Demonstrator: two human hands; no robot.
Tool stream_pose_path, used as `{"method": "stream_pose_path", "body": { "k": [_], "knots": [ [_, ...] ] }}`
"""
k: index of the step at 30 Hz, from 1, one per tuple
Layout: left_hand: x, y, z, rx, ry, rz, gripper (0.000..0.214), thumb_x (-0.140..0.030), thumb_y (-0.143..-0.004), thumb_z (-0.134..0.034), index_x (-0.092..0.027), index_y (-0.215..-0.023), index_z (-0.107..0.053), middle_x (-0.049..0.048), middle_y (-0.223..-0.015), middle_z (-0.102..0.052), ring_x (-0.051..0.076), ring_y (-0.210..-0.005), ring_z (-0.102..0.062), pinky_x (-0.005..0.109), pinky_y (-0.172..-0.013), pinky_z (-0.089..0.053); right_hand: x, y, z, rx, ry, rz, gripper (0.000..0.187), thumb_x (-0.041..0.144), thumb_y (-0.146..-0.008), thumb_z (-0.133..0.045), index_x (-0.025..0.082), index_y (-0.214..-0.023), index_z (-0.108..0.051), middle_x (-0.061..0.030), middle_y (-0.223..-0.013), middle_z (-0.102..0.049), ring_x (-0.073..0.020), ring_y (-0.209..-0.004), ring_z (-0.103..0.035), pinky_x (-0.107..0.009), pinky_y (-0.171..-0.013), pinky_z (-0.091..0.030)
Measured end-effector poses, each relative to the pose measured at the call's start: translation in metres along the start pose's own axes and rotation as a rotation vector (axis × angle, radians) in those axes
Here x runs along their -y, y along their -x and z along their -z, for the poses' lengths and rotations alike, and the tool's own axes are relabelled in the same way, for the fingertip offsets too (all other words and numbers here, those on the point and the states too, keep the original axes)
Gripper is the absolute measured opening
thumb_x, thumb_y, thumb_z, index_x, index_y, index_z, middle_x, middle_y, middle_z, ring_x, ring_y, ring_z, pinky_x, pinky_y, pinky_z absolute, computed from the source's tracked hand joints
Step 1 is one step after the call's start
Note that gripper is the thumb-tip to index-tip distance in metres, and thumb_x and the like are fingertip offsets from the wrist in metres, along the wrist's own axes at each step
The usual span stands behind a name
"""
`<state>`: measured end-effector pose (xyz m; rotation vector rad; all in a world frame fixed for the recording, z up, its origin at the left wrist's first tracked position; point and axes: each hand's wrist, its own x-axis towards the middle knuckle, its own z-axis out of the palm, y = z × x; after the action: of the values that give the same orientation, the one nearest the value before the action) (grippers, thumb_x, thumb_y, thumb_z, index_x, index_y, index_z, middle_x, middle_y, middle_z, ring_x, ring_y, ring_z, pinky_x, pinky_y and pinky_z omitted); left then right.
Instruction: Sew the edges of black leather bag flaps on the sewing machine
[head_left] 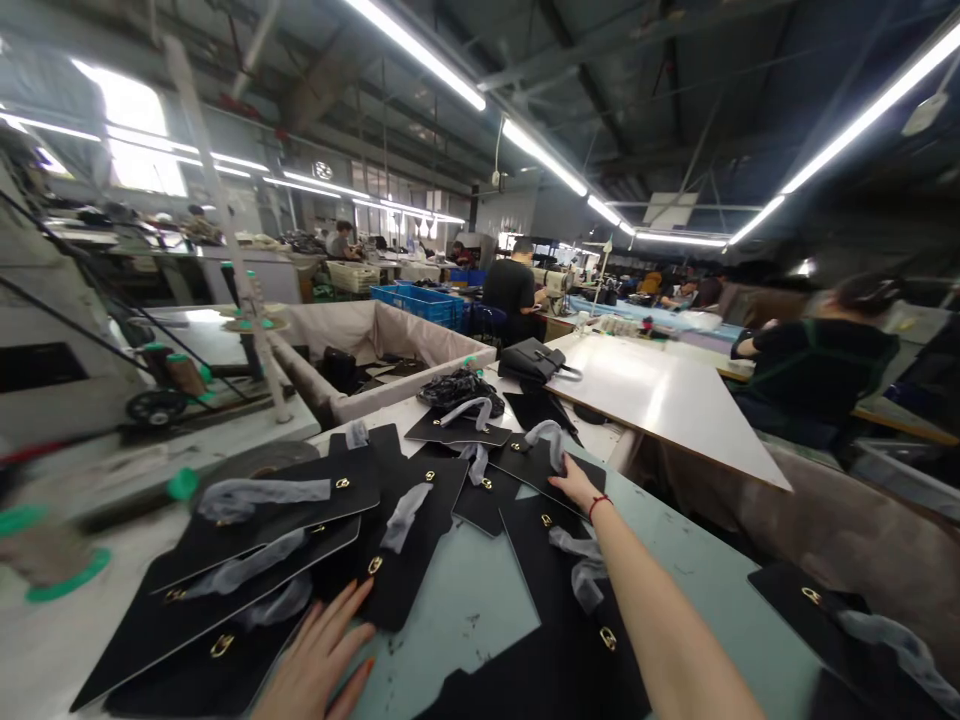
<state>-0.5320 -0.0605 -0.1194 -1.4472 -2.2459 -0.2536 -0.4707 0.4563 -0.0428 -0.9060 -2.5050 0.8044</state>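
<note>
Big sewing workshop (pixel 375 250) here, long strip lights (pixel 540 150) overhead. Going left to right from the middle of the view: blurry green-ended spools (pixel 67 555) sit around 8 o'clock, and a bin (pixel 375 335) with a beige liner is at 9, with blue crates (pixel 416 305) behind it at about 10.

Left hand (pixel 315 655) is down at 7 o'clock, fingers spread and open, lying flat on the edge of a stack of black panels (pixel 397 560). It isn't pinching anything. Each panel has a gold clasp (pixel 373 565) and a strip of grey mesh (pixel 405 517), and they're overlapping in a messy fan, some hanging toward the table's near left side.

Between the hands there's a bare patch of pale green table (pixel 457 610), the only real open room nearby. Right hand (pixel 577 487), red bracelet (pixel 598 507) on the wrist, is around 4 o'clock, open with its fingers (pixel 559 482) resting on a panel right by its mesh strip, no visible grip.

Further right at 4 o'clock, one loose panel (pixel 810 610) lies well apart from that hand. Up near the middle, a finished black handbag (pixel 531 360) sits by a white board (pixel 660 400) at 3, and a co-worker (pixel 821 360) in black sits past it.
</note>
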Motion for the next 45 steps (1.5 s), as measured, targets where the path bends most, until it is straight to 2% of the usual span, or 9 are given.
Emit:
{"method": "stream_pose_path", "body": {
  "k": [8, 13, 18, 26, 29, 33, 35, 38, 45],
  "knots": [
    [-0.003, 0.001, -0.002, 0.033, 0.063, 0.004, 0.036, -0.034, -0.093, -0.05, -0.031, -0.128, -0.058, 0.0034, -0.155, -0.035, 0.027, -0.141, -0.036, 0.056, -0.108, -0.041, -0.013, 0.063, 0.007, 0.071, 0.105, 0.061, 0.066, 0.026, -0.076, -0.07, 0.012, -0.136, -0.049, -0.0149, -0.133, -0.054, -0.0261, -0.123, -0.052, -0.037, -0.105, -0.038],
    [-0.008, -0.004, 0.001, 0.087, 0.037, 0.082, 0.039, -0.038, -0.094, -0.044, -0.023, -0.125, -0.062, 0.0055, -0.155, -0.035, 0.028, -0.141, -0.036, 0.056, -0.112, -0.035, -0.016, 0.11, 0.034, 0.069, 0.186, 0.032, 0.029, 0.025, -0.084, -0.067, 0.011, -0.109, -0.062, -0.0093, -0.11, -0.063, -0.02, -0.102, -0.06, -0.037, -0.093, -0.046],
    [-0.01, -0.004, 0.003, 0.077, 0.012, 0.094, 0.045, -0.041, -0.095, -0.041, -0.017, -0.127, -0.06, 0.0082, -0.156, -0.034, 0.028, -0.141, -0.036, 0.052, -0.114, -0.031, -0.004, 0.143, 0.085, -0.088, 0.249, 0.022, 0.014, 0.024, -0.091, -0.053, 0.012, -0.089, -0.062, -0.0075, -0.092, -0.063, -0.0176, -0.087, -0.059, -0.035, -0.083, -0.048],
    [-0.009, -0.004, -0.001, 0.003, 0.145, 0.128, 0.041, -0.032, -0.095, -0.041, -0.015, -0.127, -0.06, 0.0113, -0.151, -0.042, 0.029, -0.136, -0.043, 0.049, -0.111, -0.037, 0.063, 0.179, 0.183, -0.297, 0.235, 0.229, 0.03, 0.029, -0.095, -0.036, 0.013, -0.111, -0.056, -0.0141, -0.111, -0.059, -0.0228, -0.106, -0.054, -0.034, -0.095, -0.042],
    [-0.009, -0.005, 0.001, -0.018, 0.235, 0.143, 0.041, -0.027, -0.093, -0.041, -0.014, -0.128, -0.059, 0.0133, -0.151, -0.041, 0.03, -0.136, -0.042, 0.05, -0.112, -0.036, 0.084, 0.212, 0.164, -0.196, 0.245, 0.289, 0.029, 0.028, -0.096, -0.037, 0.015, -0.11, -0.06, -0.0122, -0.11, -0.062, -0.0212, -0.104, -0.056, -0.033, -0.096, -0.042],
    [-0.014, -0.006, 0.007, -0.043, 0.296, 0.184, 0.042, -0.021, -0.093, -0.038, -0.013, -0.129, -0.058, 0.0132, -0.149, -0.044, 0.03, -0.136, -0.043, 0.051, -0.112, -0.036, 0.106, 0.282, 0.094, -0.054, 0.31, 0.286, 0.036, 0.016, -0.086, -0.051, 0.019, -0.119, -0.064, -0.0135, -0.116, -0.065, -0.0277, -0.111, -0.057, -0.049, -0.107, -0.033],
    [-0.018, -0.009, 0.013, -0.061, 0.305, 0.211, 0.042, -0.019, -0.093, -0.035, -0.013, -0.128, -0.058, 0.0136, -0.147, -0.047, 0.029, -0.134, -0.046, 0.051, -0.111, -0.039, 0.111, 0.324, 0.057, -0.029, 0.34, 0.25, 0.049, 0.018, -0.077, -0.063, 0.016, -0.126, -0.061, -0.0196, -0.13, -0.058, -0.0369, -0.124, -0.049, -0.058, -0.106, -0.03],
    [-0.028, -0.012, 0.026, -0.104, 0.342, 0.258, 0.044, -0.019, -0.095, -0.029, -0.011, -0.131, -0.054, 0.0164, -0.144, -0.048, 0.026, -0.134, -0.046, 0.046, -0.11, -0.042, 0.108, 0.378, 0.019, 0.088, 0.386, 0.24, 0.056, 0.035, -0.085, -0.058, 0.026, -0.14, -0.05, -0.0111, -0.149, -0.042, -0.0353, -0.14, -0.033, -0.061, -0.112, -0.022],
    [-0.065, 0.01, 0.098, -0.021, 0.53, 0.085, 0.048, -0.022, -0.098, -0.029, -0.022, -0.145, -0.038, 0.0087, -0.155, -0.034, 0.022, -0.145, -0.029, 0.042, -0.119, -0.03, 0.088, 0.412, 0.018, 0.206, 0.456, 0.29, 0.068, 0.029, -0.081, -0.057, 0.034, -0.146, -0.041, -0.0001, -0.157, -0.026, -0.0323, -0.146, -0.022, -0.062, -0.114, -0.018]
  ]
}}
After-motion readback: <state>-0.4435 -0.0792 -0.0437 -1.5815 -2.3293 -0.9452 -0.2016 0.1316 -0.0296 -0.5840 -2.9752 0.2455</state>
